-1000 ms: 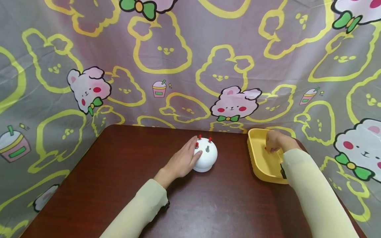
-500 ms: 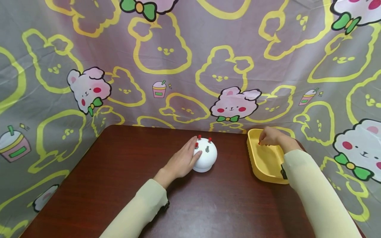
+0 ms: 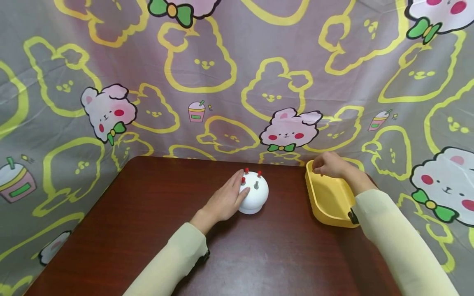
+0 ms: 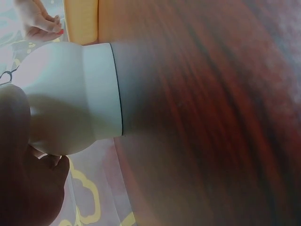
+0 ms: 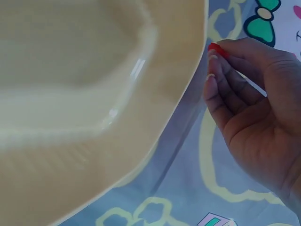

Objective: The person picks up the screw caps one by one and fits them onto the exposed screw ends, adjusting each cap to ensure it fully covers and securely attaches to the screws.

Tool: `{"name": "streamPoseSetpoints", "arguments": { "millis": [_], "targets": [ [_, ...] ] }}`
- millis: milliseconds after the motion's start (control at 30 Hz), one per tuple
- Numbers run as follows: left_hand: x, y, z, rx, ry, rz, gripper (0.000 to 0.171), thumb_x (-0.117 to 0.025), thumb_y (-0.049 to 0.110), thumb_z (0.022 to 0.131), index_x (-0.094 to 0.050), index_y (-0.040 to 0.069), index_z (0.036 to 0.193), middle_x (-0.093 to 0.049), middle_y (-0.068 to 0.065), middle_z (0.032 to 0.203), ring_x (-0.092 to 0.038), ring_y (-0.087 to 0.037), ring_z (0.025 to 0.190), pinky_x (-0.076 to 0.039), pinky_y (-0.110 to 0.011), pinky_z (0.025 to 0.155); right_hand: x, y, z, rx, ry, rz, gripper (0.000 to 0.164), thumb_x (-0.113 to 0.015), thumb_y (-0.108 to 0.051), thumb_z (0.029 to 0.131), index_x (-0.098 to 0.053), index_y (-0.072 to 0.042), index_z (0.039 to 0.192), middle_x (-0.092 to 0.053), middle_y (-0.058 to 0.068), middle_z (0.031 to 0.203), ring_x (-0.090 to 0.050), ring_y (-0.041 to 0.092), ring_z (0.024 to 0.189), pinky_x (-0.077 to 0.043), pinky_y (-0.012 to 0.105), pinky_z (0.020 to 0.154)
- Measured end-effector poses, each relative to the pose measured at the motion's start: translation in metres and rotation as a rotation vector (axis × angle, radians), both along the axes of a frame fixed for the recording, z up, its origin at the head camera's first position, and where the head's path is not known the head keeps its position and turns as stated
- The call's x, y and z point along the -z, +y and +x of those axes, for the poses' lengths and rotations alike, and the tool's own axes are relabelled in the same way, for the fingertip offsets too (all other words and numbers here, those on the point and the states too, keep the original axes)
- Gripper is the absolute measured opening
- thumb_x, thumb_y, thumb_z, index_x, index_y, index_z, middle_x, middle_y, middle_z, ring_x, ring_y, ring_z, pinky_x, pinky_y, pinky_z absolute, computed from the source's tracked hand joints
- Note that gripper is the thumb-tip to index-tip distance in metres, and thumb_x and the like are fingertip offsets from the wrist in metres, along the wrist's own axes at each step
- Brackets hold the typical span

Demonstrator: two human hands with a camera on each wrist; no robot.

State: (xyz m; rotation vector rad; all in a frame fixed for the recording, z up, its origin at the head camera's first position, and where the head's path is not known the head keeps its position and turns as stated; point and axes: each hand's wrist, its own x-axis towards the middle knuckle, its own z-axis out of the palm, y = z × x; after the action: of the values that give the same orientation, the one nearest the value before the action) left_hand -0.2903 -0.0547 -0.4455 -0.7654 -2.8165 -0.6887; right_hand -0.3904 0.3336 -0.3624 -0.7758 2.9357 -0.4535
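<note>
A white dome-shaped thing (image 3: 256,197) stands on the dark wooden table (image 3: 281,255). Red caps (image 3: 259,173) top three of its short posts; a fourth post (image 3: 256,185) is bare grey metal. My left hand (image 3: 224,199) rests against the dome's left side, its fingers fairly straight along the far side and the thumb nearer me. In the left wrist view, the dome's (image 4: 61,99) round side and flat base show beside that hand. Above the far left part of the yellow tray, my right hand (image 3: 329,165) pinches a small red cap (image 5: 218,50) between thumb and fingertips.
The yellow tray (image 3: 314,201) stands at the right, its near right edge below the right sleeve (image 3: 392,234). A patterned curtain (image 3: 218,53) hangs close behind the table and along both sides.
My right hand has risen out of the yellow tray and moved left and away from me, bringing the red cap with it. My left hand has stayed on the dome.
</note>
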Motion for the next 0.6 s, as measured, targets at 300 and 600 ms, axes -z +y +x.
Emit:
{"name": "streamPoseSetpoints", "arguments": {
  "millis": [300, 600],
  "targets": [
    [0.001, 0.001, 0.002, -0.007, -0.017, -0.005, 0.074, -0.033, 0.051, 0.110, -0.017, 0.002, 0.163, -0.021, -0.014, 0.169, -0.024, -0.022, 0.154, -0.032, -0.041, 0.121, -0.006, -0.012, 0.014, 0.031, 0.019, -0.086, 0.009, -0.076, -0.007, 0.087, -0.078, -0.003, 0.096, -0.075, 0.000, 0.085, -0.065, 0.015, 0.078, -0.053, 0.036, 0.073],
    [0.000, 0.002, 0.001, -0.010, 0.000, -0.004, 0.073, -0.031, 0.051, 0.110, -0.016, 0.002, 0.163, -0.021, -0.013, 0.169, -0.023, -0.022, 0.154, -0.030, -0.040, 0.121, -0.019, -0.024, 0.026, 0.006, 0.035, -0.183, 0.006, -0.074, -0.003, 0.089, -0.077, -0.003, 0.095, -0.073, 0.000, 0.081, -0.064, 0.015, 0.075, -0.052, 0.033, 0.070]
  ]
}}
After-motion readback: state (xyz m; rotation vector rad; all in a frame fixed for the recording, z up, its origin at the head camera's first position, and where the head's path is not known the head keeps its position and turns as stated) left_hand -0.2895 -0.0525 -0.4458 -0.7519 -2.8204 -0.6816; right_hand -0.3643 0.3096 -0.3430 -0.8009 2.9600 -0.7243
